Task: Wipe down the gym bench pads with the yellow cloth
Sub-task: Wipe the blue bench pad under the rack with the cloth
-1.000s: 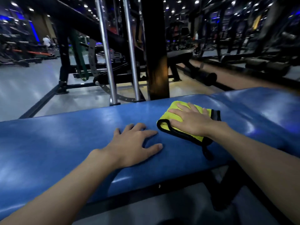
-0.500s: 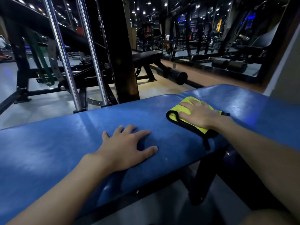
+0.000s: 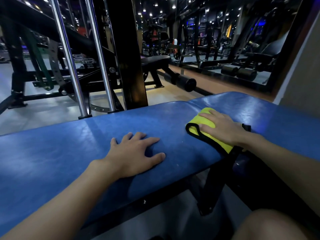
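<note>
Rightward over the last second, my right hand (image 3: 223,130) has slid the yellow cloth (image 3: 207,111) away from my left hand (image 3: 135,153). In the last half of that second the gap between them has hardly changed. My right fingers (image 3: 207,116) lie straight and flat on top of the folded cloth, pressing it down rather than curling round it. The cloth sits under my palm at the right end of the long blue pad (image 3: 69,144), its black-edged corner reaching the near edge, at the seam with the second pad (image 3: 263,110) just right of those fingers. My left fingers (image 3: 150,141) are spread flat on the bare worktop, holding nothing and seemingly bracing me. I judge I am mid-wipe, working the long pad's right end. The next move calls for steady palm pressure while carrying the cloth across the seam onto the second pad, without the loose corner dragging off the edge.
</note>
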`<state>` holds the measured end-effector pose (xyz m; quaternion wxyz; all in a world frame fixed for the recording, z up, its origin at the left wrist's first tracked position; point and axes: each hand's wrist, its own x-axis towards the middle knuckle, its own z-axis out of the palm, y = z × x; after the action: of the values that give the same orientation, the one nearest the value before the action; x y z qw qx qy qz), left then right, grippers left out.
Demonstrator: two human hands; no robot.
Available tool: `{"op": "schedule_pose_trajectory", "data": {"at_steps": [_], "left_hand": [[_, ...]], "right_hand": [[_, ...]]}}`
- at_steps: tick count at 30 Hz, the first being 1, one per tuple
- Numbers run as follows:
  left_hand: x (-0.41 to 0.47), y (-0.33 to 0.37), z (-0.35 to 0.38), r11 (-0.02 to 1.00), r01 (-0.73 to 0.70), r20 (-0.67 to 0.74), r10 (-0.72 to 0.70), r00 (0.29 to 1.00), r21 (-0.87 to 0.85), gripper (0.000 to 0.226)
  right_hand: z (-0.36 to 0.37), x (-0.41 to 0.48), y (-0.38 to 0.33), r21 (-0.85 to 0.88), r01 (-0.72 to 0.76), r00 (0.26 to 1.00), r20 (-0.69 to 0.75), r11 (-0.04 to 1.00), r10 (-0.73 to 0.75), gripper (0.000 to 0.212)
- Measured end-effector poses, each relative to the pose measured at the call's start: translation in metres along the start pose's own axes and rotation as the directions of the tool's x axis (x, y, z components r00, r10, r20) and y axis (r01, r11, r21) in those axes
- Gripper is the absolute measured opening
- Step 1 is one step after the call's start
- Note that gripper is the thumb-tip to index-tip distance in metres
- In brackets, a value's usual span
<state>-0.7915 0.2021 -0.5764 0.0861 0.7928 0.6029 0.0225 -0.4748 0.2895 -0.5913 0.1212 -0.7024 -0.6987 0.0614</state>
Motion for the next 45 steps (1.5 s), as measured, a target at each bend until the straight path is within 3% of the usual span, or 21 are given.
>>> {"op": "schedule_pose_trajectory", "data": {"at_steps": [2, 4, 8, 11, 13, 16, 19, 22, 25, 31, 37, 41, 45], "left_hand": [[-0.009, -0.011, 0.002, 0.999, 0.008, -0.016, -0.007, 1.000, 0.034, 0.079], [-0.015, -0.018, 0.003, 0.995, 0.050, -0.038, -0.047, 0.998, 0.088, 0.088], [-0.019, -0.013, -0.001, 0.995, 0.070, 0.002, -0.070, 0.998, 0.069, 0.075], [-0.035, -0.026, -0.003, 0.990, 0.078, 0.001, -0.078, 0.997, 0.118, 0.077], [-0.049, -0.039, -0.001, 0.981, 0.112, 0.001, -0.114, 0.993, 0.157, 0.080], [-0.054, -0.043, 0.000, 0.979, 0.125, -0.007, -0.126, 0.992, 0.164, 0.086], [-0.052, -0.041, -0.002, 0.980, 0.114, -0.026, -0.111, 0.993, 0.164, 0.082], [-0.057, -0.052, -0.003, 0.983, 0.083, -0.015, -0.081, 0.997, 0.164, 0.082], [-0.058, -0.059, -0.006, 0.986, 0.052, -0.005, -0.052, 0.999, 0.159, 0.078], [-0.061, -0.065, -0.011, 0.989, -0.021, 0.025, 0.017, 1.000, 0.147, 0.065], [-0.081, -0.105, -0.016, 0.992, -0.061, 0.015, 0.060, 0.998, 0.113, 0.061], [-0.094, -0.128, -0.018, 0.993, -0.070, 0.000, 0.070, 0.998, 0.098, 0.057], [-0.123, -0.160, -0.015, 0.994, -0.056, -0.040, 0.060, 0.997, 0.096, 0.059]], "right_hand": [[-0.002, 0.000, -0.006, 0.061, -0.080, 0.996, -0.031, 0.995, 0.082, 0.089], [0.005, -0.007, -0.026, -0.012, -0.124, 0.991, -0.042, 0.992, 0.124, 0.076], [0.017, -0.030, -0.046, -0.102, 0.058, 0.996, -0.064, 0.993, -0.065, 0.063], [0.007, -0.024, -0.036, -0.047, 0.003, 0.999, -0.036, 0.999, -0.005, 0.077], [0.007, -0.024, -0.048, -0.086, -0.093, 0.996, -0.019, 0.992, 0.092, 0.073], [0.021, -0.038, -0.077, -0.152, -0.017, 1.000, -0.018, 0.988, 0.015, 0.063], [0.023, -0.047, -0.076, -0.119, 0.107, 0.992, -0.053, 0.987, -0.114, 0.067], [0.016, -0.040, -0.075, -0.074, 0.027, 0.997, -0.071, 0.997, -0.032, 0.076], [0.024, -0.043, -0.095, -0.113, -0.080, 0.995, -0.065, 0.990, 0.073, 0.064], [0.033, -0.068, -0.122, -0.126, 0.020, 0.999, -0.034, 0.992, -0.024, 0.060], [0.037, -0.084, -0.160, -0.111, -0.057, 0.998, -0.032, 0.992, 0.054, 0.060], [0.050, -0.108, -0.198, -0.151, 0.066, 0.997, -0.034, 0.986, -0.072, 0.058], [0.052, -0.112, -0.214, -0.110, -0.021, 0.996, -0.090, 0.994, 0.011, 0.057]]}}
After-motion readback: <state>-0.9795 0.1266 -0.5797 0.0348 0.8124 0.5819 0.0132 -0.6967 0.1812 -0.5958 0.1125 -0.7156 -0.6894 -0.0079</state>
